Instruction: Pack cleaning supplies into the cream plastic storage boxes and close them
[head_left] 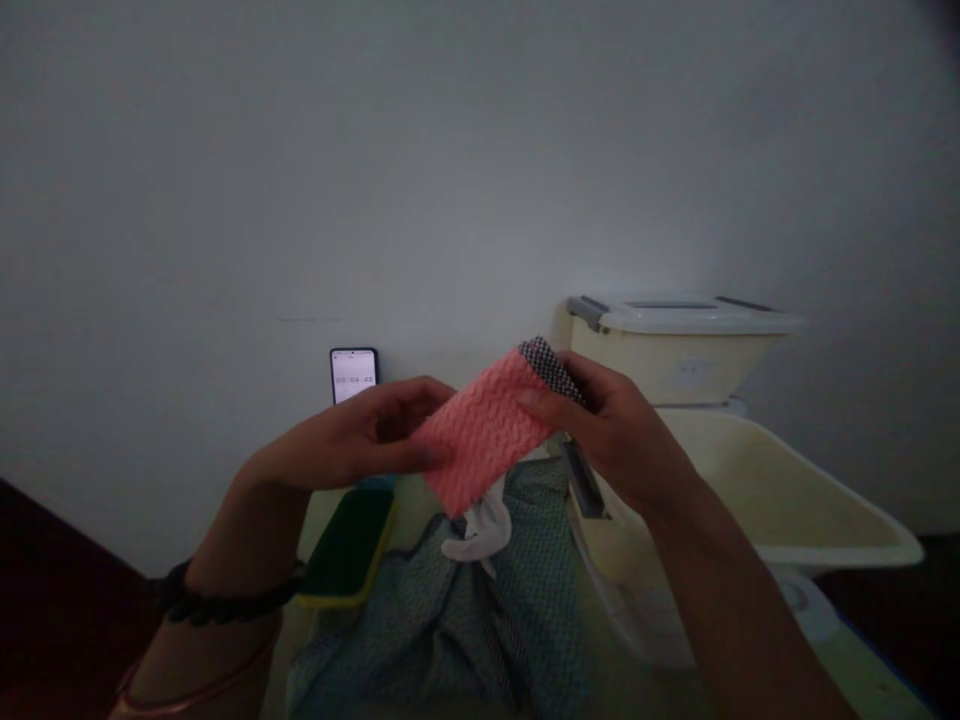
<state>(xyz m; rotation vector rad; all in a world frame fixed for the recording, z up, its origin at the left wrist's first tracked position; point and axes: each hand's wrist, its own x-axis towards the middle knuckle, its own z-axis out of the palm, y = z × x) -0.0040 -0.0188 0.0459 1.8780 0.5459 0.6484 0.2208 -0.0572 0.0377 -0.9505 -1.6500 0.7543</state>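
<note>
A pink textured cloth [487, 425], folded into a small rectangle with a black-and-white checked edge, is held up between both hands. My left hand [375, 430] pinches its lower left end, thumb in front and fingers behind. At the checked end, my right hand [611, 420] grips it with the thumb across the front. Below lies a crumpled blue-green cloth [480, 620] on the table. A white object [484, 530], partly hidden by the pink cloth, rests on it; its kind is unclear. Beside my left wrist is a green-and-yellow scouring sponge [351, 550].
A phone [354, 372] showing a timer stands against the wall. On the right is an open cream bin [802, 490] with a grey handle. Behind it stands a lidded cream box [660, 360]. The table's edge [892, 670] runs at lower right.
</note>
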